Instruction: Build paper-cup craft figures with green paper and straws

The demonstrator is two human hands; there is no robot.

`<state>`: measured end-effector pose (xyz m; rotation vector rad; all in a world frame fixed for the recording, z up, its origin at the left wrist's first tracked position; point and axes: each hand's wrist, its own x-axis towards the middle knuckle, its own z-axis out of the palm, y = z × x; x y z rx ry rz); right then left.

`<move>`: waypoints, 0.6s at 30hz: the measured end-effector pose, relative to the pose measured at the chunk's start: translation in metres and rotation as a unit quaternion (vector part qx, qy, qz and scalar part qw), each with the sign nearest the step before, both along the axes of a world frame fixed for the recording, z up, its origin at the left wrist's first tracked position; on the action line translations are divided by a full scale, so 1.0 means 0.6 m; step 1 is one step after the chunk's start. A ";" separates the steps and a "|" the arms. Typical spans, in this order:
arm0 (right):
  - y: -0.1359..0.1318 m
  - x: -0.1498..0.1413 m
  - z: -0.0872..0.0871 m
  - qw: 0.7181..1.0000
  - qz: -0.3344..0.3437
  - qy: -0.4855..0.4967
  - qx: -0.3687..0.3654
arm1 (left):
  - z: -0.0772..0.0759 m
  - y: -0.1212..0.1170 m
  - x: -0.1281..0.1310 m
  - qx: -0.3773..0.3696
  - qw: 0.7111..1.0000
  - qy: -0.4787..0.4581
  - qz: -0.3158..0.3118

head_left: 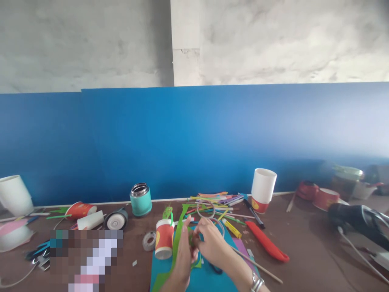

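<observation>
1. Over a blue sheet [158, 265], the left hand [181, 259] extends its fingers; the right hand [212, 241] curls its own narrow, any grip hidden.
2. Green strip [179, 228] lies just left of the left hand, the nearer, its long axis toward the surface's [136, 280] far edge.
3. Left of it, a red cup [164, 239] stands upright.

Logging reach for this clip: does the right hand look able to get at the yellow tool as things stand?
Probably yes: the yellow tool lies uncovered close beside the right hand, with nothing bulky between, though that hand's fingers are at the left hand.
</observation>
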<state>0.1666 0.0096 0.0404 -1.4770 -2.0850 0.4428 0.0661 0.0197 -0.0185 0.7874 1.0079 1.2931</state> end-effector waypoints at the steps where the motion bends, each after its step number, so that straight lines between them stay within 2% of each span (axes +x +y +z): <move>1: -0.002 -0.001 0.000 1.000 -0.002 -0.017 0.004 | -0.003 -0.001 0.001 -0.003 1.000 -0.002 -0.001; 7: -0.010 -0.008 0.014 0.991 -0.038 -0.129 -0.010 | -0.030 0.003 0.000 0.015 0.999 -0.038 -0.020; 11: -0.012 -0.012 0.018 0.984 -0.065 -0.164 -0.014 | -0.047 0.000 0.002 0.059 0.998 -0.019 -0.021; 15: -0.011 -0.006 0.014 0.980 -0.100 -0.175 -0.007 | -0.039 -0.011 0.003 0.100 0.995 -0.011 -0.016; 18: -0.005 0.003 0.008 0.989 -0.087 -0.120 -0.003 | -0.020 -0.024 0.001 0.111 0.993 0.025 -0.010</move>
